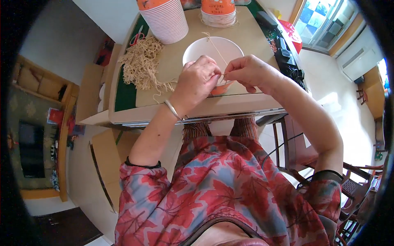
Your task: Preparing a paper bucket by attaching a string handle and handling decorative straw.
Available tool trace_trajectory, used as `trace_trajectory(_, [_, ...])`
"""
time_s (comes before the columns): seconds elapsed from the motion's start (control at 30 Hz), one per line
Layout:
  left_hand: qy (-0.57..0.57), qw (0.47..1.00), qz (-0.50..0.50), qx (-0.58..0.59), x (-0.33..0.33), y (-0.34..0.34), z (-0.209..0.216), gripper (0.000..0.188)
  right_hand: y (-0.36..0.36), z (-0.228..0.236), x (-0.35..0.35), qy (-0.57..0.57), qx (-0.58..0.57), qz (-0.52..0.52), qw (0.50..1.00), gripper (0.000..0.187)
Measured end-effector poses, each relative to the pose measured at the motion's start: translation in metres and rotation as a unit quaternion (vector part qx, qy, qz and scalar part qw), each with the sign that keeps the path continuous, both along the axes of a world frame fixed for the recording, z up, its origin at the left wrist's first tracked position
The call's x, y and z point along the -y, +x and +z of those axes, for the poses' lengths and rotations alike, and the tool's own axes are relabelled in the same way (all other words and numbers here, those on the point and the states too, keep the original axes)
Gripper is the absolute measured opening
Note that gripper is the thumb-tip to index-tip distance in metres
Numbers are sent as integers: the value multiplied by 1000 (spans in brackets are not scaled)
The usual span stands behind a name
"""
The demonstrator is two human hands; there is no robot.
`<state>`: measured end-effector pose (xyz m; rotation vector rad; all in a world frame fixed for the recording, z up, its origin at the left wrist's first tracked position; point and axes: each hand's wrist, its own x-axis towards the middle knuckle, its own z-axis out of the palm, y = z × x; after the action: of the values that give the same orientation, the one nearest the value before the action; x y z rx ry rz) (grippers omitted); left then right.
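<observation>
A paper bucket, white inside and orange outside, stands near the table's front edge with its mouth toward me. A thin beige cord runs from its far rim across the opening to my fingers. My left hand is at the near rim, thumb and fingers pinched on the cord. Facing it, my right hand pinches the cord too, and the fingertips of both nearly meet. Exactly how the cord passes at the near rim is hidden by my fingers. Left of the bucket lies a tangled heap of cut cords.
Behind the bucket stand a tall stack of paper buckets and another orange-and-white stack. Scissors with red handles lie beyond the cords. Black electronics and cables line the table's right edge. An open cardboard box stands to the left.
</observation>
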<state>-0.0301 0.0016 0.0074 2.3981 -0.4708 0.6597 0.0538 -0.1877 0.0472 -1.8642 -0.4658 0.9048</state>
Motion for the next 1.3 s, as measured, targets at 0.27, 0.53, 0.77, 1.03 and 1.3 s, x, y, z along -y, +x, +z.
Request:
trace_trajectory(0.27, [-45,997,32,-55,8,-12,2,7,1,-1,-1,-1,6,10,1000,12])
trace_trajectory(0.53, [-26,998,37,-37,12,-15,3,7,-2,1,-1,-4,2,3,1000,12])
trace_trajectory(0.77, [-9,998,47,-37,15,-15,3,6,0,-3,1,14,-9,2,1000,11])
trace_trajectory(1.03, [-22,997,64,-28,12,-12,0,7,-1,0,-2,-27,15,-1,1000,11])
trace_trajectory(1.3, [-133,984,37,-110,12,-10,3,7,-2,0,0,10,-4,1,1000,8])
